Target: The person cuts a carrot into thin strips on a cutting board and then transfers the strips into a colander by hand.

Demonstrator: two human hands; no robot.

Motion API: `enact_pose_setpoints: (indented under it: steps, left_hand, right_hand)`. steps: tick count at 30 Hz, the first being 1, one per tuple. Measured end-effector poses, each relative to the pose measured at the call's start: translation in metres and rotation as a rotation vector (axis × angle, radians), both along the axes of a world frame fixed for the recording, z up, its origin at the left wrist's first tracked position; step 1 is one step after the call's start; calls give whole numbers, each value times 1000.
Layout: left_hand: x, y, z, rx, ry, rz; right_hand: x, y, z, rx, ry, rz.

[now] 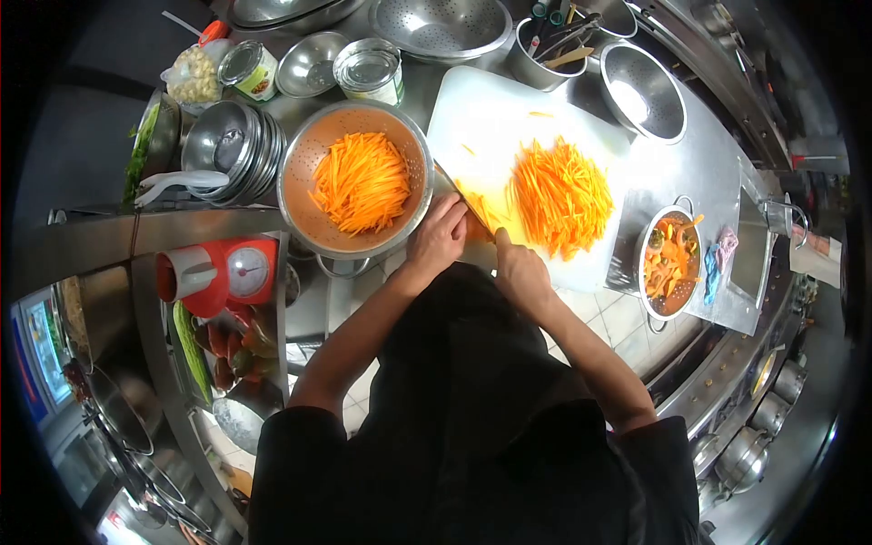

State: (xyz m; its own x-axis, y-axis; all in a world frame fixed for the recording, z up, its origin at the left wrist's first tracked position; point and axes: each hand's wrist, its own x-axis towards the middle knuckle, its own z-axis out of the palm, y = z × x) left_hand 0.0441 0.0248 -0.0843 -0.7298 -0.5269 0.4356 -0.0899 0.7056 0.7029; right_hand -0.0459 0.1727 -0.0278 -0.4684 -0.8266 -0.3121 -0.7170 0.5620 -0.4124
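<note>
My right hand is closed round the handle of a kitchen knife, its blade slanting up and left over the near-left edge of the white cutting board. Orange carrot slices lie along the blade. Fingers curled, my left hand presses on carrot beside the blade; the piece under it is mostly hidden. To the right on the board rises a heap of carrot strips. Left of my hands, a metal colander holds more carrot strips.
Stacked metal bowls, opened cans and a large colander line the left and back. A utensil pot and an empty colander stand behind the board. At right, a colander holds peelings. A red scale sits lower left.
</note>
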Motion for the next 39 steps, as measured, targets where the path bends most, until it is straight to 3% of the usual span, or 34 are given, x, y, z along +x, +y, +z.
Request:
enact_pose_setpoints:
  steps: [2, 7, 13, 17, 19, 22, 25, 27, 30, 32, 34, 39]
  left_hand:
    - [2, -2, -1, -23, 58, 14]
    - [8, 0, -6, -1, -141, 19]
    - [4, -2, -10, -47, 2, 14]
    - [5, -3, -5, -29, -63, -8]
    - [7, 0, -3, 92, -21, -6]
    - [9, -4, 0, 117, 42, -68]
    - [20, -5, 13, 47, -60, -163]
    - [27, -2, 29, 25, -204, -213]
    - [32, -4, 31, -17, -300, -337]
    - [30, -7, 27, -56, -283, -363]
    - [23, -10, 38, -244, -288, -416]
    - [10, -17, 23, -212, -339, -443]
  right_hand:
    - [-4, -7, 17, -14, -8, 26]
    - [7, 3, 20, 94, -38, 5]
    - [2, -5, 20, 94, 20, -2]
    - [-1, 2, -2, 37, 36, -7]
    - [-3, -1, -7, -19, 39, -16]
    - [-7, -6, -8, 17, 7, -25]
    - [-20, -4, -7, 22, -20, -35]
    - [-37, 0, 3, -36, -431, -146]
    - [-39, 8, 18, 51, -532, -342]
    - [-40, 17, 11, 19, -474, -289]
    - [-39, 22, 4, -21, -415, -239]
    - [-38, 28, -7, -99, -359, -219]
